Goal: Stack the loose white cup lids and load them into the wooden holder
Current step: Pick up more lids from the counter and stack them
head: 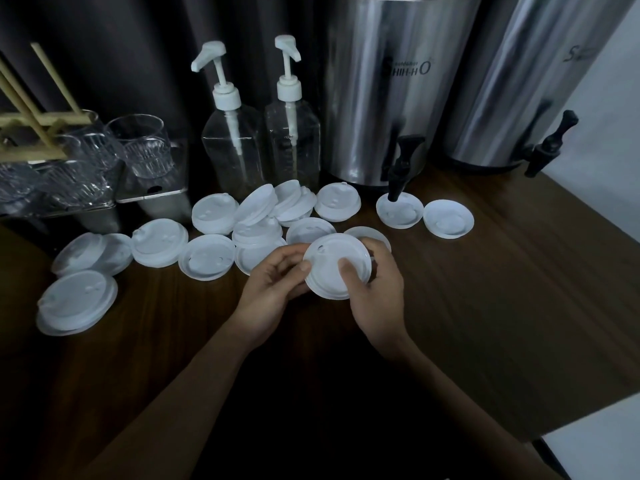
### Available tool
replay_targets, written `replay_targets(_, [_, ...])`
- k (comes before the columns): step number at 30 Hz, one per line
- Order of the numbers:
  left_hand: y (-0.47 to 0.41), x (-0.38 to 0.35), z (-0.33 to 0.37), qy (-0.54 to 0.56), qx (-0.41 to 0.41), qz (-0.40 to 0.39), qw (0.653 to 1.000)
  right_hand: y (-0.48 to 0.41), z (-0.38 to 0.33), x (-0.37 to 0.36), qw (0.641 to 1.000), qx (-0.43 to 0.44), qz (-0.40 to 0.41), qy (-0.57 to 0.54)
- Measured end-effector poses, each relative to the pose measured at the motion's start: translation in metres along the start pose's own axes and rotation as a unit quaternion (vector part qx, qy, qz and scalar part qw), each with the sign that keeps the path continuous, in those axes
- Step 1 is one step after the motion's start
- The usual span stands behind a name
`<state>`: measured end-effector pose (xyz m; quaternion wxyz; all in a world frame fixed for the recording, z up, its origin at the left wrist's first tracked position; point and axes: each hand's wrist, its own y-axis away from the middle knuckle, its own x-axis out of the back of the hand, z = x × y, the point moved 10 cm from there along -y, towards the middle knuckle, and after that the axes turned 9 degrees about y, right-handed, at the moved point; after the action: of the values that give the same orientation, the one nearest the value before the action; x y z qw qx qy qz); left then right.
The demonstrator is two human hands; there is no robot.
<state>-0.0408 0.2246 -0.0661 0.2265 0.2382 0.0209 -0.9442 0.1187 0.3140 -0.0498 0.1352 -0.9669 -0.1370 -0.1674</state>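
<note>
Both hands hold a short stack of round white plastic cup lids [330,268] just above the dark wooden table [491,292], near its middle. The left hand [273,284] has its fingers curled under the stack's left edge and its thumb tip laid on the rim. The right hand [377,289] clamps the other side, thumb pressed flat on the top lid and fingers wrapped round the far edge. At least two rims show at the stack's lower edge.

The rest of the loose white lids [207,261] lie scattered across the table behind and to the left of the hands, several overlapping or leaning on each other. A pair sits nearest the front left [78,299], and two lie apart on the right [448,218], one of them under a black tap [401,164].

The pale wooden holder [41,124], made of slanted rods on a frame, stands at the far left, well apart from the hands. Beside it are clear ribbed glasses [145,143], then two clear pump bottles with white heads [232,150], then two tall stainless steel drink dispensers [391,88] at the back right
</note>
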Motion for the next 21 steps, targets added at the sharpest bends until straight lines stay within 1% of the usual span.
replay_targets(7, [-0.0013,0.0016,-0.0022,-0.013,0.000,0.018,1.000,0.0001,0.0048,-0.0011,1.000,-0.018,-0.010,0.004])
replay_targets(15, [-0.0007,-0.0029,-0.0035,-0.026,0.007,-0.004,1.000,-0.0015,0.0055,-0.0003,0.999,-0.033,-0.016,-0.010])
replay_targets(21, [0.0006,-0.0062,-0.0036,-0.061,0.001,-0.020,0.998,-0.0055,0.0063,0.0029,0.998,-0.018,-0.053,0.014])
